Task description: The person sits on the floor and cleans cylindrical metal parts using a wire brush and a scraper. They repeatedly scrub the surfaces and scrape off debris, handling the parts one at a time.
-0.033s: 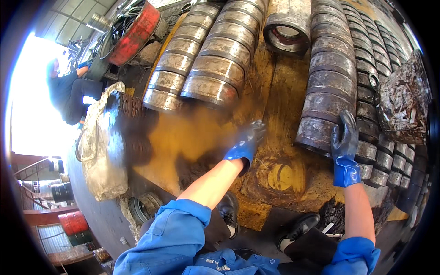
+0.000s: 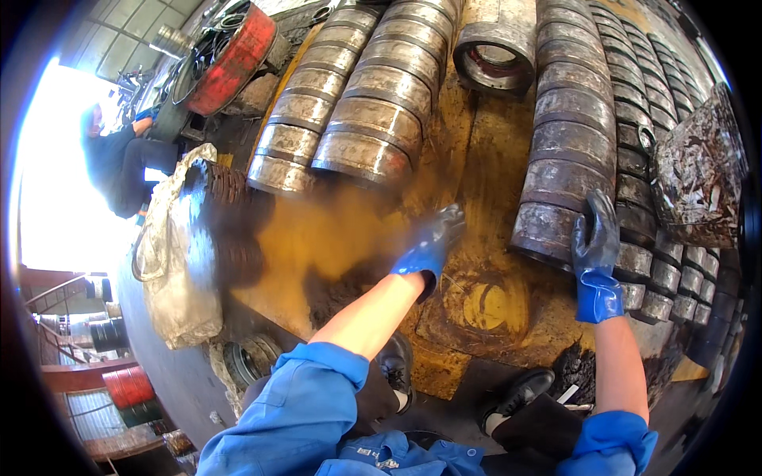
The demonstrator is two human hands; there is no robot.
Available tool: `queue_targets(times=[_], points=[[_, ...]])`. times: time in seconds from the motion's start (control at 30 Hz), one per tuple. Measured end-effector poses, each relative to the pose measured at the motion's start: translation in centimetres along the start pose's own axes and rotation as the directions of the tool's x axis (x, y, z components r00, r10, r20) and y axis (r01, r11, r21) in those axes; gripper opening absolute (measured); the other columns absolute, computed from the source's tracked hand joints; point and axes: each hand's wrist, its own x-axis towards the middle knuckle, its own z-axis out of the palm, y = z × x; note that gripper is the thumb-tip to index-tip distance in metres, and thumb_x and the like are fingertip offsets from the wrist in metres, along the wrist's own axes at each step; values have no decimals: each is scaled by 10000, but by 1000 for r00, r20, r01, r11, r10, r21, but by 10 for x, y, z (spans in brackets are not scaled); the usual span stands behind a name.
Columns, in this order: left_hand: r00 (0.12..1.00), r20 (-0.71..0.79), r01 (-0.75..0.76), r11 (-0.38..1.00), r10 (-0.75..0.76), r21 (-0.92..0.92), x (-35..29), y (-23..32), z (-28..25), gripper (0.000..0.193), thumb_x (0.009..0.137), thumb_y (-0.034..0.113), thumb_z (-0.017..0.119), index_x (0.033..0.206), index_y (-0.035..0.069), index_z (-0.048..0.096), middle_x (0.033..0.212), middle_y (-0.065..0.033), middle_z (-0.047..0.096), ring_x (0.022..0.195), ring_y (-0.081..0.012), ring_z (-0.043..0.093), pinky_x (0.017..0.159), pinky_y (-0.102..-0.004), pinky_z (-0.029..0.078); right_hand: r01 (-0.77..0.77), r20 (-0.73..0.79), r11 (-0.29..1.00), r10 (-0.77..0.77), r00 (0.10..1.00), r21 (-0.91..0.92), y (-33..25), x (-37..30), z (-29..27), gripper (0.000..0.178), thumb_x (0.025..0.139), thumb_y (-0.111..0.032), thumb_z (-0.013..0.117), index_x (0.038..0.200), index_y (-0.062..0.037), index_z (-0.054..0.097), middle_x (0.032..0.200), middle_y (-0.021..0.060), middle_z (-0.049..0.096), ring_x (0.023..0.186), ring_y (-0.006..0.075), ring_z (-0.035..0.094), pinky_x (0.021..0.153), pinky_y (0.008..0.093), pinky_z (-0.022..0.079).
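Both my hands wear blue gloves with dark, worn palms and fingers. My left hand [image 2: 435,238] is stretched out over the stained yellow floor plate [image 2: 468,178], fingers extended, holding nothing that I can see. My right hand [image 2: 597,238] rests against the right side of the nearest ring in a long row of metal rings [image 2: 565,135], its fingers pointing away from me and the thumb apart. Between the hands and the far side stands a thick cylinder [image 2: 498,51] with a round bore. A round yellow patch [image 2: 484,306] shows on the plate below my left hand.
Two more rows of shiny rings [image 2: 373,111] lie at the upper left. Smaller rings [image 2: 635,186] and a grimy box-like block [image 2: 698,170] stand at the right. A pale sack [image 2: 178,270] and a red drum [image 2: 230,59] are to the left, where another person [image 2: 119,159] is.
My left hand has shifted slightly to the right. My right hand stays against the ring, nearly unmoved.
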Motion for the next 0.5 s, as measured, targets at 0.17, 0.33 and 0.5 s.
queue_targets(times=[0.17,0.33,0.5], points=[[994,-5,109,990,-109,-90,37,16,44,530,1060,333,526,1541,128,442,1513,-106,536,1368,-295,535,1149,-442,413,-14,-16,1000,14,1000,-1,-1,2,-5,424,903,-94,672,1325,-54,653,1371,184,640,1290,376,588,1125,460,449],[990,-57,130,991,-129,32,58,31,71,531,1056,336,537,1532,117,451,1513,-111,523,1386,-300,516,1157,-443,405,-49,3,999,48,999,4,-2,1,-7,424,901,-81,660,1323,-49,655,1365,179,640,1288,380,583,1125,461,456],[993,30,109,980,-115,169,50,22,64,534,1086,325,530,1553,92,421,1561,-138,497,1407,-294,512,1167,-428,418,-39,-19,999,40,999,36,1,1,-8,438,892,-49,666,1330,-67,651,1352,175,646,1285,377,584,1120,466,458]])
